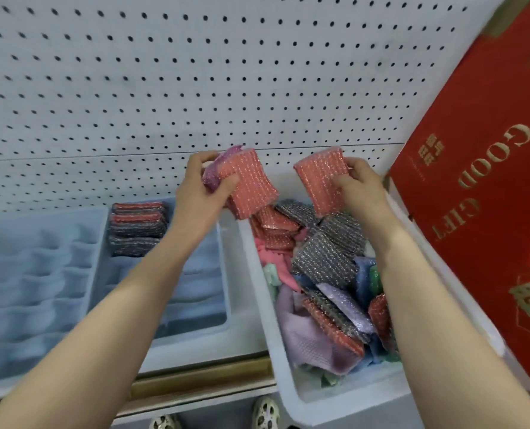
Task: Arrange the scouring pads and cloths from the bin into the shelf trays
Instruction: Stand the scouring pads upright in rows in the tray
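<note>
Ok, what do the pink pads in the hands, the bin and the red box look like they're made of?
Pink pads: probably sponge wrapped in glittery metallic-thread mesh; silver flecks catch the light and the edges look soft.
Bin: looks like matte white foam or plastic, with thick rounded walls; I can't tell which.
Red box: likely cardboard with a smooth printed finish and gold lettering; brown board shows at its corner.

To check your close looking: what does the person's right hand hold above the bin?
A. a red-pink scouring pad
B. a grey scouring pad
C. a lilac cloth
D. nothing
A: the right hand grips a red-pink scouring pad above the bin.
</note>
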### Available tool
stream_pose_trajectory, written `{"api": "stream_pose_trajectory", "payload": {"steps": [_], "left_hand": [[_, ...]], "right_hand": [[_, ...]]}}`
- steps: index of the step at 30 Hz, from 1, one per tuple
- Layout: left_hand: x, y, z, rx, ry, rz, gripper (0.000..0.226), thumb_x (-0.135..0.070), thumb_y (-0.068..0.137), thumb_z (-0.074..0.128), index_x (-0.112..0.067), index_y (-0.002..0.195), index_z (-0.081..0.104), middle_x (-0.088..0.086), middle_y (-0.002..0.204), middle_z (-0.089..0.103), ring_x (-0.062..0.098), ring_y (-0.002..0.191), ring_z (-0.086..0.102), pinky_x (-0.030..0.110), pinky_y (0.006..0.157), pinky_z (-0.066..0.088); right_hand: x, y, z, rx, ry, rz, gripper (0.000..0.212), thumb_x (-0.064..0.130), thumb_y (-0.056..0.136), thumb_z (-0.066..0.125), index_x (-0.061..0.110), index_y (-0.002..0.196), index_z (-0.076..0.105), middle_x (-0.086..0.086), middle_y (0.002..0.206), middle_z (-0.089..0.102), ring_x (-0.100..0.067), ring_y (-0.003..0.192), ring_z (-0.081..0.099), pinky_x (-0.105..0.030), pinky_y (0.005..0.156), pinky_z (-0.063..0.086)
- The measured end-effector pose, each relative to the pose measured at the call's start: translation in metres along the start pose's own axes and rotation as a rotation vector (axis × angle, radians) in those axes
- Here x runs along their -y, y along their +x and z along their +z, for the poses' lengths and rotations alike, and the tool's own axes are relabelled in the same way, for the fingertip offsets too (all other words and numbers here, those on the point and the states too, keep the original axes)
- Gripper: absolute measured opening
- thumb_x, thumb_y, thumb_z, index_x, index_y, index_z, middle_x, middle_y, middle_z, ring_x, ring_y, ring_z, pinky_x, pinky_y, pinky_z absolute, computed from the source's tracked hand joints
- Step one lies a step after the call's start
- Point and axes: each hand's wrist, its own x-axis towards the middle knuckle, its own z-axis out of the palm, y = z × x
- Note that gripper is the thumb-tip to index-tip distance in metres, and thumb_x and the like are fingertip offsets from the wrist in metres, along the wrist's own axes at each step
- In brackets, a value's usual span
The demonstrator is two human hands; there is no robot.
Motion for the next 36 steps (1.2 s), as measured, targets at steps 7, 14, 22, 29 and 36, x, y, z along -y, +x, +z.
{"api": "stream_pose_trajectory", "payload": {"steps": [7, 14, 22, 29, 36], "left_hand": [[0.045, -0.027, -0.109, -0.091, 0.021, -0.07, 0.039, -0.036, 0.091, 0.063, -0.025, 0.124, 0.045, -0.007, 0.108, 0.06, 0.015, 0.094, 0.062, 0.04, 0.089, 0.052], [0.091, -0.038, -0.21, -0.181, -0.058, -0.216, 0.031, -0.024, 0.09, 0.05, -0.028, 0.119, 0.045, -0.014, 0.103, 0.058, 0.013, 0.095, 0.059, 0.055, 0.096, 0.048], [0.117, -0.055, -0.247, -0.228, -0.1, -0.281, 0.034, -0.03, 0.086, 0.056, -0.029, 0.118, 0.046, -0.01, 0.109, 0.061, 0.02, 0.106, 0.061, 0.054, 0.096, 0.05], [0.127, -0.068, -0.251, -0.277, -0.066, -0.269, 0.029, -0.015, 0.095, 0.056, -0.021, 0.122, 0.047, -0.008, 0.108, 0.06, 0.022, 0.104, 0.062, 0.054, 0.094, 0.051], [0.127, -0.079, -0.245, -0.263, -0.058, -0.262, 0.033, -0.022, 0.091, 0.061, -0.022, 0.122, 0.049, -0.015, 0.103, 0.061, 0.013, 0.094, 0.062, 0.051, 0.093, 0.051]], "right_hand": [[0.039, -0.043, 0.092, 0.157, 0.022, -0.115, 0.029, 0.017, 0.09, 0.065, 0.016, 0.118, 0.058, -0.004, 0.105, 0.072, -0.019, 0.086, 0.071, -0.037, 0.076, 0.058], [0.043, -0.078, 0.188, 0.209, 0.005, -0.212, 0.022, 0.005, 0.082, 0.072, 0.019, 0.099, 0.071, 0.001, 0.086, 0.074, -0.01, 0.074, 0.068, -0.034, 0.077, 0.058], [0.023, -0.091, 0.264, 0.314, -0.397, -0.373, 0.028, 0.007, 0.08, 0.075, 0.015, 0.107, 0.074, 0.004, 0.098, 0.072, -0.006, 0.085, 0.061, -0.011, 0.083, 0.044], [0.021, -0.083, 0.298, 0.225, -0.69, -0.706, 0.026, 0.005, 0.078, 0.073, 0.017, 0.101, 0.077, -0.002, 0.096, 0.073, -0.029, 0.096, 0.057, -0.028, 0.071, 0.041], [-0.007, -0.082, 0.325, 0.345, -0.887, -0.756, 0.019, 0.003, 0.069, 0.072, 0.012, 0.085, 0.075, -0.005, 0.08, 0.069, -0.031, 0.089, 0.06, -0.041, 0.06, 0.054]]}}
